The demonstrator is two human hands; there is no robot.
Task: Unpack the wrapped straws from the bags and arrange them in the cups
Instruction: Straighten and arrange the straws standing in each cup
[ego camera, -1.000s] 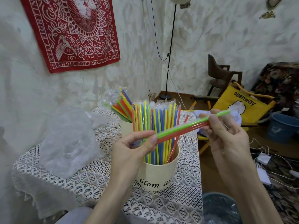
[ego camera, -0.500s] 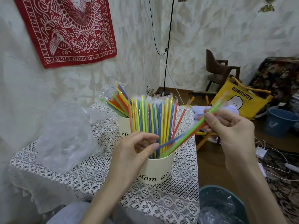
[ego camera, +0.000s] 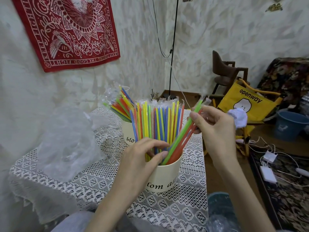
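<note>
Head view: bright straws (ego camera: 156,124) (clear-wrapped)

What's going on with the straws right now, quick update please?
Right hand grips a few straws, lower ends in the front cup. Left hand touches the standing straws there. Back cup full. Nothing blocking.

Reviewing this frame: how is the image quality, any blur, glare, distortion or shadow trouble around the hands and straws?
Head view: soft, even indoor light, no harsh shadows; wide-angle bending shows at the edges, as on the lamp pole; the right hand and the straws it pinches look slightly motion-soft; the left hand at the near cup reads clearly; the clear plastic bag shows mild sheen, no blown glare.
</note>
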